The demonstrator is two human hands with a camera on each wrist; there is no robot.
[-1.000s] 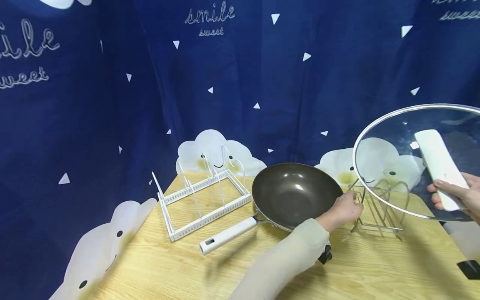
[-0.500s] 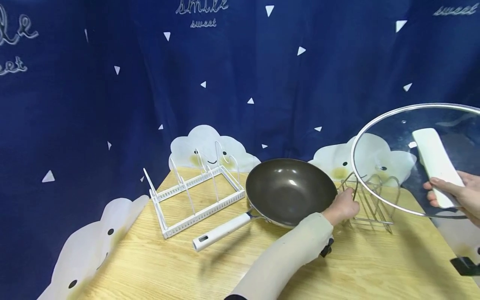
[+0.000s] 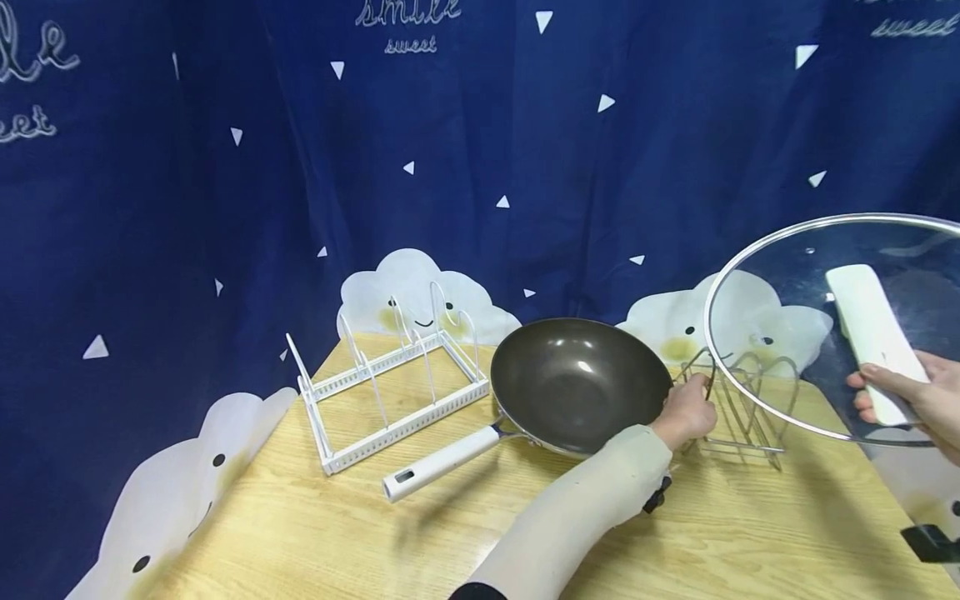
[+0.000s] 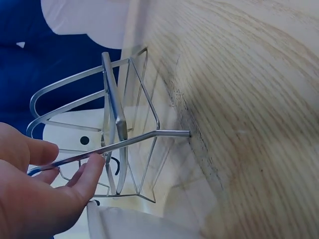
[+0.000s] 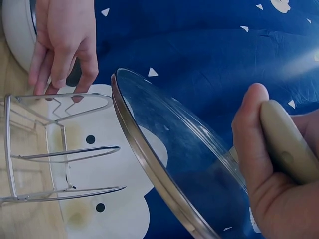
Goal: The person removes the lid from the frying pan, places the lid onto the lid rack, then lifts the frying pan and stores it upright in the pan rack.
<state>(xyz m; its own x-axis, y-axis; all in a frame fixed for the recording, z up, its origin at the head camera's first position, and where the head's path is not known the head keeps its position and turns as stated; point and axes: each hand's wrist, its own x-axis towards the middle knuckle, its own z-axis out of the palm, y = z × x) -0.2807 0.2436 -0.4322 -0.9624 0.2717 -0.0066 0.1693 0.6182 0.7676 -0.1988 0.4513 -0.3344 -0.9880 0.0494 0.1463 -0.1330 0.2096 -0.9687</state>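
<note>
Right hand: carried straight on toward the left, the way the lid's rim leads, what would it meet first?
Probably the wire rack. The right hand holds the glass lid by its white handle, the rim near the rack's loops; depth is unclear.

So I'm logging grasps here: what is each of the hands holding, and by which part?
The right hand grips the glass lid by its white handle. The left hand holds the wire rack by an end loop.
</note>
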